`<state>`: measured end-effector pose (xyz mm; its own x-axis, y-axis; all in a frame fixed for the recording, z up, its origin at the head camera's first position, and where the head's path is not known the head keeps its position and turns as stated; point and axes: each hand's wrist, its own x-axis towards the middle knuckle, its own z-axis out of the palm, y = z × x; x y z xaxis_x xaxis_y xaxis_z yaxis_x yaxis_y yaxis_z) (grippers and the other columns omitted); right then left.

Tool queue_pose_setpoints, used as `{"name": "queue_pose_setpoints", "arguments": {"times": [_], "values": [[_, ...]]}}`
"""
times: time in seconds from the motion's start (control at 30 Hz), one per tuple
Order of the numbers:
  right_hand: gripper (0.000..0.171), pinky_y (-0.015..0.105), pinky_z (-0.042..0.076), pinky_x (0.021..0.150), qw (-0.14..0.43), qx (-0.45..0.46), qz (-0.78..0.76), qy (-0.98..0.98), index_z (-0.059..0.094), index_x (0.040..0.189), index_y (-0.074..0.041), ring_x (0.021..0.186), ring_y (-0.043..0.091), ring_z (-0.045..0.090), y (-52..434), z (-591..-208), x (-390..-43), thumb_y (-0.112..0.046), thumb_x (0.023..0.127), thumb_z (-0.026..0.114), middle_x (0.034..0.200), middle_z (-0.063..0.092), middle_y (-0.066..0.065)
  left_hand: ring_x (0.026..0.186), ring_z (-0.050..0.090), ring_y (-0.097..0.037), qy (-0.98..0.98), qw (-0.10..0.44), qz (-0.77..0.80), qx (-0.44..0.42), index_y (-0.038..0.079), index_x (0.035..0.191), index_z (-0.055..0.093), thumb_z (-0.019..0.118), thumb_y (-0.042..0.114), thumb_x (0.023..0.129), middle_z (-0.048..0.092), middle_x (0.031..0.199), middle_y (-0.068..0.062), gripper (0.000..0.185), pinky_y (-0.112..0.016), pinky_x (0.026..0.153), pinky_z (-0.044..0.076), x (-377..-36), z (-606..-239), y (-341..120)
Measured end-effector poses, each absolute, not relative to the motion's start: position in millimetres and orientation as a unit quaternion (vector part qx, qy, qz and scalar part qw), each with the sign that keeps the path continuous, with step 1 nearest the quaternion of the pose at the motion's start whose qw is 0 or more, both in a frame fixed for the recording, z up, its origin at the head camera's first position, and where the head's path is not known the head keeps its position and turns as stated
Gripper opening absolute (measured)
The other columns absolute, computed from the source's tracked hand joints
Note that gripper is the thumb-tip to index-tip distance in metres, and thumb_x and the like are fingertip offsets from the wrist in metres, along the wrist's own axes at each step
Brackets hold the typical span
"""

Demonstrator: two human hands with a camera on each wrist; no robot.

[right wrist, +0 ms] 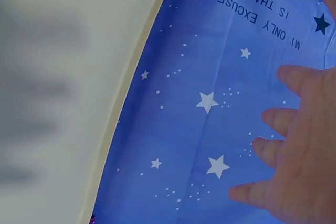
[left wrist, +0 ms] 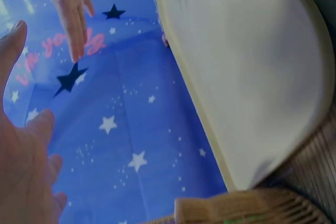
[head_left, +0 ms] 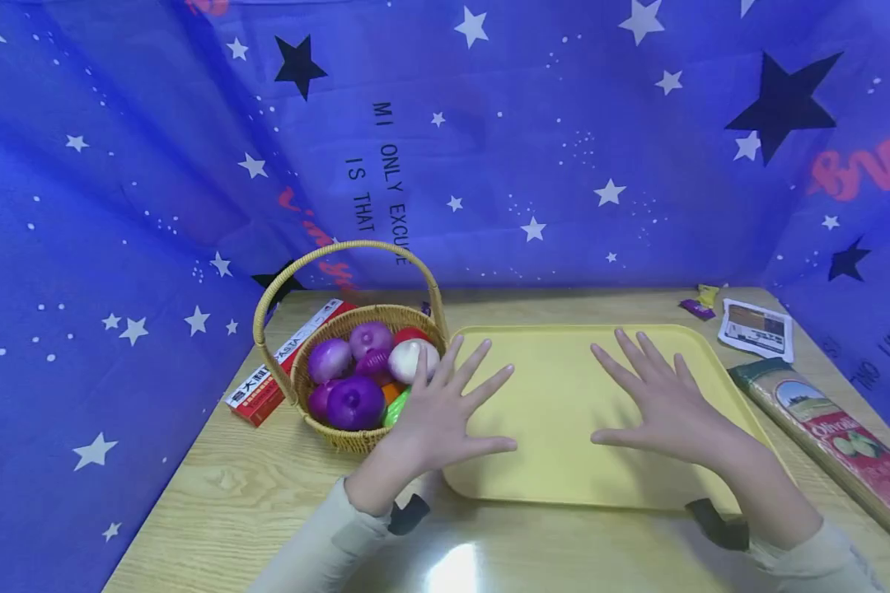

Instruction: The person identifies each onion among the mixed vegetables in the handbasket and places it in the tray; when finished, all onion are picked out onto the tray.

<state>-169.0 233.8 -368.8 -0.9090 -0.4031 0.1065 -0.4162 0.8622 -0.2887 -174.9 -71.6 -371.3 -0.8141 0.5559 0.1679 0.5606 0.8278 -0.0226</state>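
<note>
Both hands are spread flat with fingers straight and splayed, holding nothing. The left hand [head_left: 445, 408] hovers over the left edge of the yellow tray [head_left: 556, 461], its fingertips just beside the wicker basket [head_left: 356, 432]. The right hand [head_left: 663, 403] hangs above the right half of the tray; whether either palm touches the surface cannot be told from the head view. The tray lies flat on the wooden table [head_left: 222, 486], in the middle, its near edge towards the person.

The basket stands just left of the tray, filled with toy produce: a purple onion [head_left: 354, 402] at the near side, a white bulb [head_left: 408, 358] closest to the left fingers, more purple pieces behind. A red box [head_left: 267, 383] lies left of the basket; a long printed packet [head_left: 838, 432] lies along the right edge.

The likely risk is the left hand knocking the tall basket handle [head_left: 341, 251], tipping it so that round pieces roll off the table.

The green and orange pieces low in the basket are mostly hidden. Both wrist views are blurred, showing only tray rim, cloth and fingers. Small items at the far right corner are too small to name.
</note>
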Motion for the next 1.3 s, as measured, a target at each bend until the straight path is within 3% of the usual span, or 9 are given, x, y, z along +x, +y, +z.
{"name": "queue_pose_setpoints", "arguments": {"times": [0.3, 0.53, 0.7, 0.83, 1.0, 1.1, 1.3], "values": [[0.102, 0.069, -0.008, 0.11, 0.02, 0.222, 0.175, -0.959, 0.006, 0.153, -0.028, 0.146, 0.038, -0.008, 226, -368, -170, -0.066, 0.076, 0.062, 0.16, -0.005, 0.013, 0.148, -0.006, -0.028, -0.949, 0.121, -0.032, -0.288, 0.042, 0.149, 0.013, 0.045, 0.074, 0.081, 0.002, 0.161, 0.003, 0.082, -0.065, 0.114, 0.0, -179, -359, -101], [0.102, 0.065, -0.011, 0.112, 0.002, 0.22, 0.203, -0.954, 0.004, 0.153, -0.028, 0.146, 0.036, -0.012, 224, -368, -170, -0.065, 0.077, 0.062, 0.159, -0.009, 0.01, 0.148, -0.011, -0.026, -0.955, 0.13, -0.044, -0.262, 0.044, 0.149, 0.007, 0.03, 0.079, 0.083, -0.005, 0.161, 0.006, 0.078, -0.064, 0.114, -0.006, -183, -352, -125], [0.101, 0.059, -0.008, 0.116, 0.003, 0.234, 0.223, -0.946, 0.006, 0.153, -0.027, 0.147, 0.034, -0.009, 219, -367, -173, -0.061, 0.078, 0.064, 0.16, -0.007, 0.009, 0.148, -0.011, -0.026, -0.957, 0.149, -0.054, -0.243, 0.042, 0.149, 0.009, 0.043, 0.072, 0.084, -0.003, 0.161, 0.006, 0.079, -0.063, 0.115, -0.004, -184, -349, -139], [0.099, 0.06, 0.001, 0.117, 0.006, 0.251, 0.231, -0.94, 0.007, 0.153, -0.027, 0.147, 0.035, -0.004, 210, -362, -180, -0.059, 0.079, 0.065, 0.16, -0.004, 0.009, 0.148, -0.004, -0.029, -0.949, 0.206, -0.076, -0.226, 0.037, 0.15, 0.016, 0.052, 0.062, 0.086, 0.003, 0.161, 0.0, 0.078, -0.065, 0.114, 0.0, -186, -343, -155], [0.097, 0.066, 0.014, 0.111, -0.003, 0.268, 0.248, -0.931, 0.007, 0.152, -0.03, 0.146, 0.038, 0.003, 195, -354, -190, -0.059, 0.079, 0.065, 0.161, -0.002, 0.006, 0.147, 0.007, -0.034, -0.923, 0.315, -0.119, -0.186, 0.027, 0.15, 0.023, 0.042, 0.061, 0.091, 0.01, 0.16, -0.006, 0.071, -0.067, 0.113, 0.001, -189, -333, -186], [0.096, 0.066, 0.018, 0.111, -0.015, 0.275, 0.265, -0.924, 0.007, 0.152, -0.032, 0.147, 0.036, 0.003, 187, -350, -196, -0.059, 0.08, 0.064, 0.161, -0.002, 0.003, 0.147, 0.007, -0.034, -0.904, 0.369, -0.155, -0.148, 0.024, 0.151, 0.022, 0.047, 0.051, 0.094, 0.01, 0.16, -0.007, 0.068, -0.066, 0.114, 0.001, -191, -327, -206], [0.091, 0.058, 0.019, 0.115, -0.026, 0.311, 0.287, -0.905, 0.009, 0.152, -0.028, 0.147, 0.031, 0.007, 161, -342, -211, -0.057, 0.083, 0.061, 0.161, 0.004, 0.0, 0.147, 0.008, -0.034, -0.883, 0.399, -0.235, -0.075, 0.017, 0.151, 0.02, 0.063, 0.021, 0.09, 0.013, 0.159, -0.012, 0.075, -0.06, 0.117, 0.006, -193, -329, -242]]}}
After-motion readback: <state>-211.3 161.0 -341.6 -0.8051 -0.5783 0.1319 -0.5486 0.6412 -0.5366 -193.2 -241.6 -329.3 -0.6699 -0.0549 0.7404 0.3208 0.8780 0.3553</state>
